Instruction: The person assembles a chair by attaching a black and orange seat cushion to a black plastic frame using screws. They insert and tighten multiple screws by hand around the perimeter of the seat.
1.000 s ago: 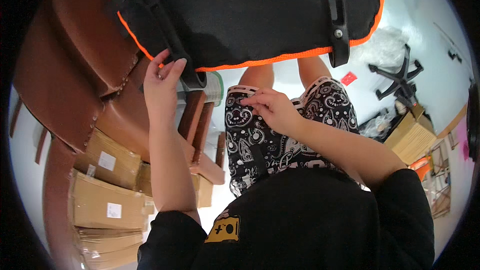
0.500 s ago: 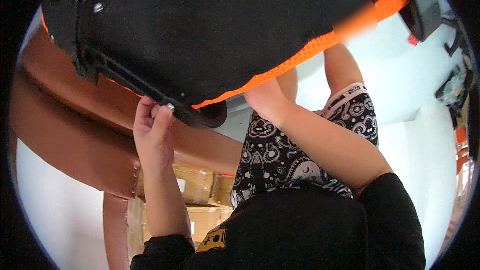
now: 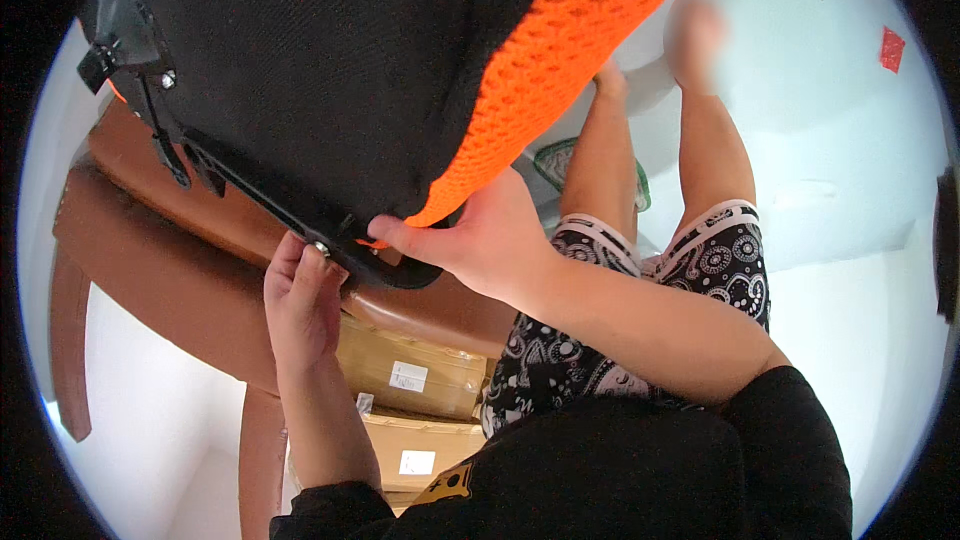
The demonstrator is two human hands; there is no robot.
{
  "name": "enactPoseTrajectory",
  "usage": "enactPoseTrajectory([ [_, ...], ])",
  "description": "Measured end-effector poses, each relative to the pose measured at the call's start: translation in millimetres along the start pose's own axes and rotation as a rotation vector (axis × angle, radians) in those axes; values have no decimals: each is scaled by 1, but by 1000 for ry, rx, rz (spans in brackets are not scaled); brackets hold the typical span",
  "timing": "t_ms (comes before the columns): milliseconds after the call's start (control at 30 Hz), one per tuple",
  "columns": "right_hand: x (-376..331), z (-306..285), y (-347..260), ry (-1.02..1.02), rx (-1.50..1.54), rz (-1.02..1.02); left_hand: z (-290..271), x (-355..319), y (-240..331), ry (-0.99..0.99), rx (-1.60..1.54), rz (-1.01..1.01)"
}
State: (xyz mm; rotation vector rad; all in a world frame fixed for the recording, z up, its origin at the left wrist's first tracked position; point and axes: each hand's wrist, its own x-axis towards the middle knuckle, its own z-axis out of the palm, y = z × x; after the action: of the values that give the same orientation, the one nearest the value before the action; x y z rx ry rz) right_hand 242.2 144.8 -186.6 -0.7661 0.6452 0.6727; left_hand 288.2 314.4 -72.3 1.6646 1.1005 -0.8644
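Left hand (image 3: 300, 302) curled under black bracket (image 3: 300, 215), fingertips at a screw | right hand (image 3: 478, 238) gripping chair seat (image 3: 380, 70) edge, orange mesh above | cardboard boxes (image 3: 415, 380) below hands

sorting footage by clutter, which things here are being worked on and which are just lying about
In hand:
black and orange mesh seat
black plastic bracket
left hand
right hand

Lying about:
brown chair parts
cardboard boxes

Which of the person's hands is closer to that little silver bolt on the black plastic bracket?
Left. The left hand has its fingertips right at the silver bolt from below; the right hand grips the black plastic bracket further along, to the bolt's right.
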Motion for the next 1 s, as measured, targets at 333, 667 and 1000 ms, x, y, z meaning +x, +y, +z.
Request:
enactPoseTrajectory([
  [333,-8,-1,-15,169,10,-209,19,-6,12,-119,-80,5],
  [667,-25,-5,-28,-91,-103,-20,44,-10,-1,28,-161,132],
  [1000,-25,22,-21,-24,-353,-102,50,-16,-43,356,-288,398],
])
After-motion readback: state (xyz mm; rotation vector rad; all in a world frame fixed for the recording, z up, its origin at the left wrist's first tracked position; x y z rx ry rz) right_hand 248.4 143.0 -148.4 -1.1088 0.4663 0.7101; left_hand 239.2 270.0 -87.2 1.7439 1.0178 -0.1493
